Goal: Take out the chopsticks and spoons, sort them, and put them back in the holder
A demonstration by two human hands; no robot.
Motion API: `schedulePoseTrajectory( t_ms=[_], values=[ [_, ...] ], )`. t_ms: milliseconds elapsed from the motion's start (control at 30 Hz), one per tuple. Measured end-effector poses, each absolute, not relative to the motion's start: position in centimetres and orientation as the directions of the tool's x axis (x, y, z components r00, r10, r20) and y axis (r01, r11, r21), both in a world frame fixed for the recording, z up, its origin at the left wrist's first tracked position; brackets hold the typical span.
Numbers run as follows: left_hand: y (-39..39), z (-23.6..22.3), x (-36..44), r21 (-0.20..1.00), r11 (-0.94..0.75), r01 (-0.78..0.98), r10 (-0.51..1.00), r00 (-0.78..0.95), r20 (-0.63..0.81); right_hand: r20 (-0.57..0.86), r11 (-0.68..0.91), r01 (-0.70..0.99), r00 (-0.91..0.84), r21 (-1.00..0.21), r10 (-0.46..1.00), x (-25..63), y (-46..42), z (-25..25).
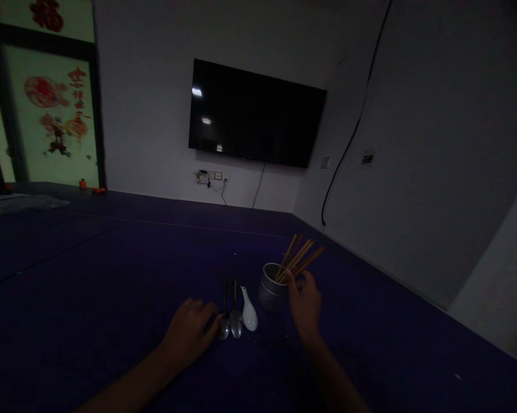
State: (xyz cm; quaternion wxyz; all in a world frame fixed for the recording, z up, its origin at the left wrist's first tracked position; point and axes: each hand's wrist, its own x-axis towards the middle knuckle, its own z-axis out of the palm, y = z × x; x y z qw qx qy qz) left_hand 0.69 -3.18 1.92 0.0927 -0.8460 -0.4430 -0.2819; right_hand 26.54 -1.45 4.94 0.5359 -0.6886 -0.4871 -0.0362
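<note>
On the dark blue surface, two metal spoons lie side by side, the left spoon (224, 328) and the middle spoon (236, 324). A white soup spoon (249, 315) lies to their right. My left hand (191, 327) rests palm down beside the left spoon, fingers apart, its fingertips at or touching that spoon. Just right of the soup spoon stands a grey utensil holder (272, 291) with small holes in its side. Several wooden chopsticks (301, 255) lean to the right inside it. My right hand (304, 301) is closed around the chopsticks at the holder's rim; the fingertips are partly hidden.
A black television (256, 115) hangs on the far wall above sockets (215, 176) and cables. A black cable (348, 140) runs down the right wall. Clear plastic sheeting (23, 203) lies at the far left, with small orange items (83, 183) near the decorated door (51, 115).
</note>
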Motion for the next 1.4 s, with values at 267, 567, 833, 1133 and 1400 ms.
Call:
schedulePoseTrajectory(
  t_ms=[267, 567, 833, 1133, 1400],
  values=[
    [-3.2, 1.7, 0.8, 0.111, -0.635, 0.764, 0.689, 0.496, 0.529, 0.535, 0.079, 0.631, 0.578, -0.772, 0.616, 26.4, -1.3, 4.5],
    [-3.6, 2.2, 0.8, 0.213, -0.697, 0.684, 0.695, 0.573, 0.435, 0.512, 0.091, 0.599, 0.586, -0.796, 0.627, 26.6, -0.8, 4.0],
    [-3.3, 1.5, 0.5, 0.228, -0.729, 0.645, 0.679, 0.637, 0.365, 0.483, 0.126, 0.532, 0.612, -0.837, 0.627, 26.2, -1.1, 4.4],
    [-3.6, 1.9, 0.8, 0.239, -0.737, 0.633, 0.670, 0.634, 0.387, 0.591, 0.328, 0.495, 0.718, -0.804, 0.366, 24.4, -3.6, 6.5],
    [-3.5, 1.8, 1.0, 0.219, -0.732, 0.645, 0.670, 0.623, 0.405, 0.851, 0.466, 0.770, 0.184, -0.435, 0.491, 21.4, -4.9, 4.2]
  ],
)
